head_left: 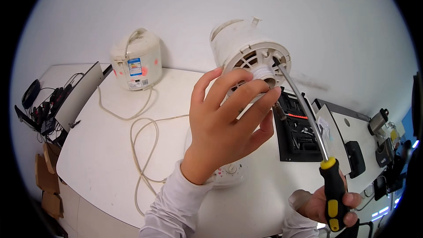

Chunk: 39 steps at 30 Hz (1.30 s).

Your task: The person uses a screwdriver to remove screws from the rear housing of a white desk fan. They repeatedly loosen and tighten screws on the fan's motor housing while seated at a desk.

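Note:
My left hand [227,123] grips a white, dusty motor housing [233,37] by its slotted end, fingers curled at the round threaded collar [264,74]. The housing is tilted, its grille turned toward me. In my right hand [319,203], at the lower right, is a screwdriver [332,189] with a black and yellow handle. Its long metal shaft reaches up to the grille, and the tip sits at a slot right of the collar. Below my left wrist, a white base [233,174] with small coloured marks lies on the table, mostly hidden by that arm.
A white rice cooker [136,61] stands at the back left of the white table [92,150]. Its pale cord and another looped cord [140,169] lie across the left half. An open black tool case [293,143] is on the right. Cardboard boxes [46,176] stand on the floor at left.

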{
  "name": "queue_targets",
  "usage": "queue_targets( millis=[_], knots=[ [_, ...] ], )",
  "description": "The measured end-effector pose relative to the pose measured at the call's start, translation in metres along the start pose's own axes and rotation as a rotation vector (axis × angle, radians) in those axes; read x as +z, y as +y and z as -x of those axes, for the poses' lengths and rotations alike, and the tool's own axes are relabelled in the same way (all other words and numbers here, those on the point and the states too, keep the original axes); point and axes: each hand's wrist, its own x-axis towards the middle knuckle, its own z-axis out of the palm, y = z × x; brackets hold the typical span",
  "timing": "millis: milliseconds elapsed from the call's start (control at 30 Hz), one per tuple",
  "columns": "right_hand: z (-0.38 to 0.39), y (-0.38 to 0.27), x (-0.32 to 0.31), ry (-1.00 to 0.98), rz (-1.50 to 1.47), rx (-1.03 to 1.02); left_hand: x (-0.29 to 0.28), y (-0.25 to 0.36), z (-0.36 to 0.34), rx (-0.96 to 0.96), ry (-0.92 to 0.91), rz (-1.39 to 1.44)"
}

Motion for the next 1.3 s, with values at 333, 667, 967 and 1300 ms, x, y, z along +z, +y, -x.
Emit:
queue_targets(
  millis=[333, 667, 967, 1300],
  knots=[
    [-0.009, -0.007, 0.005, -0.265, -0.023, 0.158, 0.007, 0.001, 0.003, -0.037, 0.037, 0.013],
    [0.004, 0.012, 0.002, -0.170, 0.102, -0.043, 0.006, 0.002, 0.000, -0.001, 0.043, -0.005],
    [0.004, 0.012, 0.008, -0.169, 0.043, -0.030, 0.003, 0.005, -0.001, 0.028, 0.022, -0.053],
    [0.011, 0.012, 0.006, -0.115, 0.083, -0.042, 0.004, 0.005, 0.001, 0.059, 0.043, -0.100]
  ],
)
